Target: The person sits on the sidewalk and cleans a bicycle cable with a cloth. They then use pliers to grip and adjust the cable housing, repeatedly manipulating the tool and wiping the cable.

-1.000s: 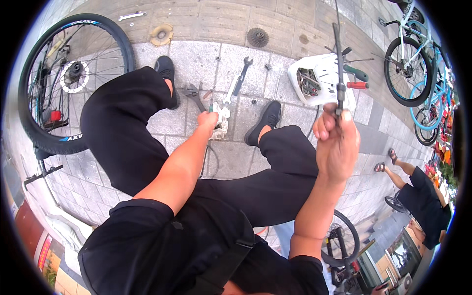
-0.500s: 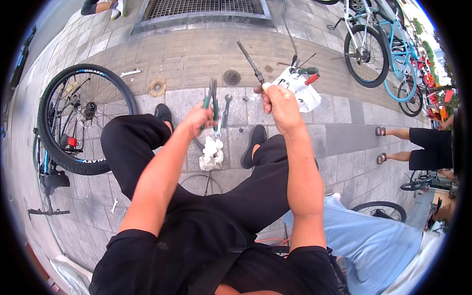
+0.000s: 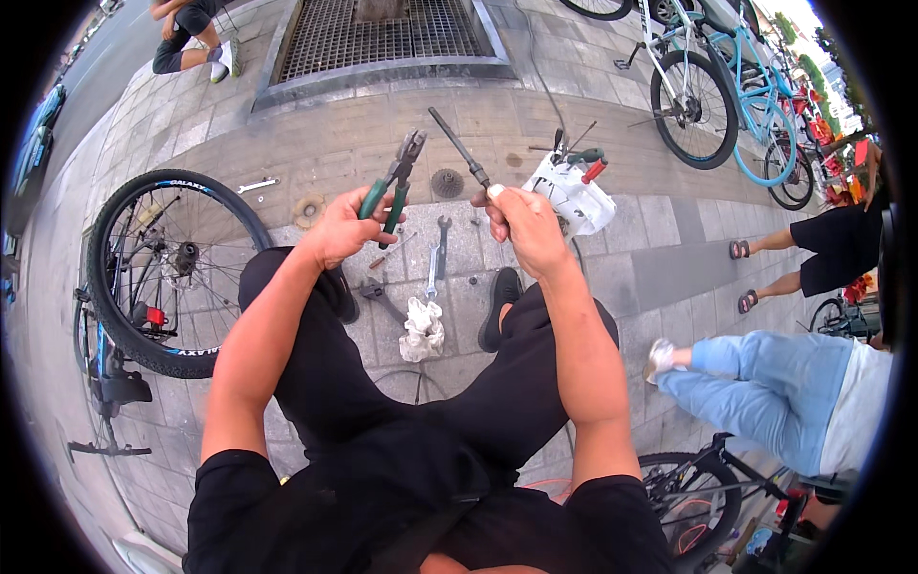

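Observation:
My left hand [image 3: 346, 228] is wrapped round the green handles of a pair of pliers [image 3: 400, 177], whose jaws point up and away from me. In a pinch between thumb and fingers, my right hand [image 3: 526, 225] holds a slim dark metal rod [image 3: 457, 140] with a thicker collar near my grip. The rod slants up to the left, its far end close to the plier jaws but apart from them. On the paving below lie a wrench [image 3: 432, 268], a dark adjustable wrench [image 3: 381, 297] and a crumpled white cloth [image 3: 421, 330].
A bicycle wheel [image 3: 206, 177] lies at the left beside my knee. Near it are a spanner [image 3: 258, 185] and a round tan ring [image 3: 308, 211]. A sprocket cassette [image 3: 447, 183] sits ahead. A white bag [image 3: 579, 201] with tools is at the right. Parked bikes and people are around.
The pliers have turned more to the right and sit nearer the rod. My right hand has shifted slightly left and down with the rod. A person in light blue trousers has moved at the right.

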